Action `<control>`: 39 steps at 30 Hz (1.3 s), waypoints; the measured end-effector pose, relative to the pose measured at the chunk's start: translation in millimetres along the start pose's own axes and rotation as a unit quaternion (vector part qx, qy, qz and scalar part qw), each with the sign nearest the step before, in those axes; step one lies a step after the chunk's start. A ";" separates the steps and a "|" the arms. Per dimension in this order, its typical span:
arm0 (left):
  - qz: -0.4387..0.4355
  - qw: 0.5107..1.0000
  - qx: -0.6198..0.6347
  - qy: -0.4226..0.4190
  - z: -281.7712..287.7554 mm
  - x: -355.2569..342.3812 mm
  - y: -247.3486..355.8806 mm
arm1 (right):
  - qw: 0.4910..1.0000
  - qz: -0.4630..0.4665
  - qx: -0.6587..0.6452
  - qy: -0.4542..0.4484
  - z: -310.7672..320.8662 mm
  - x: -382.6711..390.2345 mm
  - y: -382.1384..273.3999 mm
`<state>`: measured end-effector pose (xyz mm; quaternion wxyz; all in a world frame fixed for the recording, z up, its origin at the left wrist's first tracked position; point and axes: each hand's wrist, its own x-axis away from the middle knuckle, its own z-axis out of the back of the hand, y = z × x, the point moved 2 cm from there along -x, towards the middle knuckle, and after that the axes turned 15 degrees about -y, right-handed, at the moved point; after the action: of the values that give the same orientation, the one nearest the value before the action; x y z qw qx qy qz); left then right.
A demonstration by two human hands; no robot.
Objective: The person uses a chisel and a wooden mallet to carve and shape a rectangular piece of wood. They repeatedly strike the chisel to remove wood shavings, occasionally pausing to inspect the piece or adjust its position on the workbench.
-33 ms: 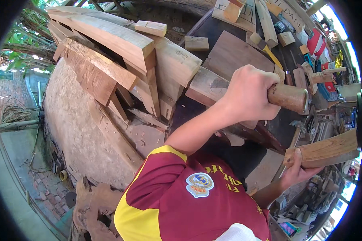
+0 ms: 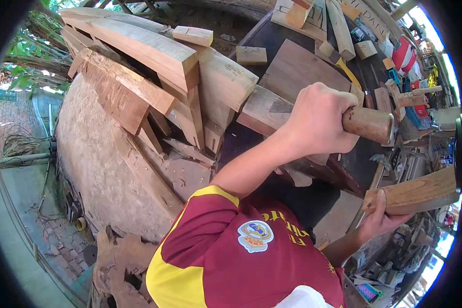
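My left hand point(image 2: 318, 120) is closed around a round brown wooden tool handle point(image 2: 369, 124) whose end sticks out to the right of my fist. The tool's working end is hidden behind the hand, which hovers over a flat wooden board point(image 2: 264, 110) on the dark workbench point(image 2: 297, 66). My right hand point(image 2: 377, 218) is lower right and grips a long pale wooden block, like a mallet point(image 2: 418, 192), held roughly level. My maroon and yellow shirt point(image 2: 241, 256) fills the lower middle.
Thick sawn planks point(image 2: 154, 56) lean in a stack over a large rough stone-like slab point(image 2: 97, 154) at left. Small wood offcuts point(image 2: 192, 35) and blocks point(image 2: 251, 54) lie about. Tools and clutter point(image 2: 410, 97) crowd the bench's right side. Brick paving point(image 2: 15, 118) lies far left.
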<state>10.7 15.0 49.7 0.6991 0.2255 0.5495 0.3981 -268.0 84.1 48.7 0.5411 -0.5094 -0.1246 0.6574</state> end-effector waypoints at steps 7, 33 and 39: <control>0.019 0.999 -0.013 -0.022 -2.7 -0.5 -2.1 | 1.000 0.027 0.001 0.015 8.2 -9.4 1.1; 0.008 0.998 -0.003 -0.062 1.1 10.9 0.8 | 0.999 0.032 0.037 0.013 15.3 -11.9 -8.4; 0.024 0.999 0.001 -0.029 3.1 8.1 -1.3 | 0.983 0.126 0.093 0.094 42.7 -50.2 -23.9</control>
<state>14.6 21.2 44.8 0.7047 0.2515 0.5236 0.4075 -293.6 67.7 111.8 0.5080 -0.5280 0.0534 0.6785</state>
